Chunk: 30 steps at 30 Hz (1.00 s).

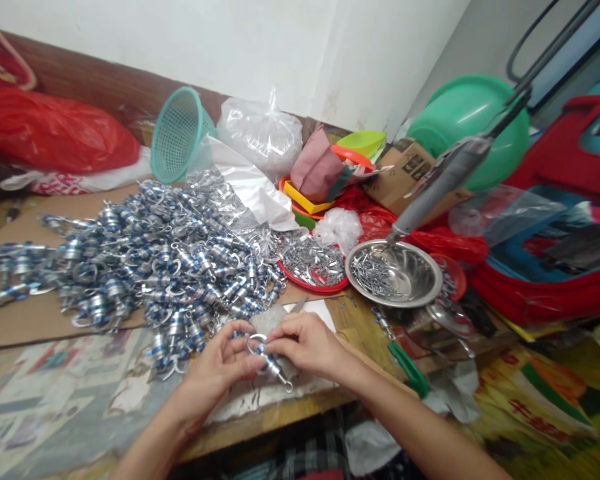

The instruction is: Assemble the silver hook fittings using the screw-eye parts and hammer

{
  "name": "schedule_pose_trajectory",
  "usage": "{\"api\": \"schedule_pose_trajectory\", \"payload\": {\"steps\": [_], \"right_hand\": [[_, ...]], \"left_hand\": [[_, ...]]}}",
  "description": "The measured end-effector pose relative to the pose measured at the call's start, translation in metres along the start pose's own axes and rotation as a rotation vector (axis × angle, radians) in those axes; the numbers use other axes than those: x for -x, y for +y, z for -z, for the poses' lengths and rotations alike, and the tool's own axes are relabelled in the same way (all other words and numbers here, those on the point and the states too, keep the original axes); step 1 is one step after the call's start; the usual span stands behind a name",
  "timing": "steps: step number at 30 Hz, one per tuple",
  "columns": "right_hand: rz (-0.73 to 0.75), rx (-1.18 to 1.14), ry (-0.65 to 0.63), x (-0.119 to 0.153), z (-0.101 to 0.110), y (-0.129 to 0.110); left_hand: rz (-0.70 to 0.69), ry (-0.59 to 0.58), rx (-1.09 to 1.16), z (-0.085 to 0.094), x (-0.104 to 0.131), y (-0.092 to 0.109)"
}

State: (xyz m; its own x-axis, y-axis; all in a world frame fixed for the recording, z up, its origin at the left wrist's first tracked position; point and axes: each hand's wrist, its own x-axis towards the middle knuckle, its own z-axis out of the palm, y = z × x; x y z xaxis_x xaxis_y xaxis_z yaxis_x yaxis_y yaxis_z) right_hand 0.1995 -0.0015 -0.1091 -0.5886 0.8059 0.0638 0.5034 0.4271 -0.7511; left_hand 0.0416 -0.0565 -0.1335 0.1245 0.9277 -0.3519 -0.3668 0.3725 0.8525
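Just above the front edge of the table, both my hands are on one silver metal fitting with a blue band (274, 368). It has a large ring at its upper end and a small eye at its lower end. My left hand (225, 357) pinches it from the left, thumb along its side. My right hand (305, 343) has thumb and fingertips closed on it near the ring; the fingertips hide part of it. A big pile of similar silver-and-blue fittings (150, 260) lies to the left, reaching close to my left hand.
Behind my hands are a red tray (325, 289) heaped with small metal pieces and a steel bowl (430, 293) of thin pins. A grey-handled tool (440, 177) hangs over the bowl. Green-handled pliers or similar (410, 370) lie right. A teal basket (180, 137) stands behind the pile.
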Motion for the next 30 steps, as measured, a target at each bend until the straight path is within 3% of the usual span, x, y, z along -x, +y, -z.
{"api": "schedule_pose_trajectory", "payload": {"steps": [3,6,9,11,13,15,18,22,26,28,30], "right_hand": [[0.063,0.129,0.039,-0.004,-0.007,-0.001],[0.121,0.102,0.091,-0.003,-0.010,0.000],[0.122,0.002,0.275,0.006,0.001,0.009],[0.035,0.067,0.393,0.017,0.015,0.021],[-0.088,0.239,0.335,0.031,0.026,0.037],[-0.183,0.396,0.177,0.042,0.030,0.053],[-0.236,0.441,0.085,0.051,0.030,0.067],[-0.133,0.345,0.250,0.054,0.036,0.048],[0.165,0.289,0.385,0.067,0.046,0.010],[0.277,0.311,0.360,0.074,0.043,-0.001],[0.264,0.357,0.227,0.079,0.037,-0.003]], "left_hand": [[-0.005,-0.017,0.010,-0.001,0.001,0.001],[-0.017,-0.024,0.028,-0.001,0.000,0.000],[-0.013,-0.002,0.015,0.000,0.000,-0.001],[-0.008,0.012,0.000,0.000,0.000,-0.002],[-0.012,0.024,-0.013,-0.001,0.000,-0.002],[-0.020,0.031,-0.017,-0.001,0.000,-0.002],[-0.021,0.027,-0.014,-0.002,0.001,-0.002],[-0.023,0.024,-0.011,-0.001,0.001,-0.002],[-0.032,0.013,0.034,-0.002,0.001,-0.004],[-0.040,0.018,0.045,-0.002,0.001,-0.004],[-0.042,0.026,0.040,-0.001,0.001,-0.003]]}}
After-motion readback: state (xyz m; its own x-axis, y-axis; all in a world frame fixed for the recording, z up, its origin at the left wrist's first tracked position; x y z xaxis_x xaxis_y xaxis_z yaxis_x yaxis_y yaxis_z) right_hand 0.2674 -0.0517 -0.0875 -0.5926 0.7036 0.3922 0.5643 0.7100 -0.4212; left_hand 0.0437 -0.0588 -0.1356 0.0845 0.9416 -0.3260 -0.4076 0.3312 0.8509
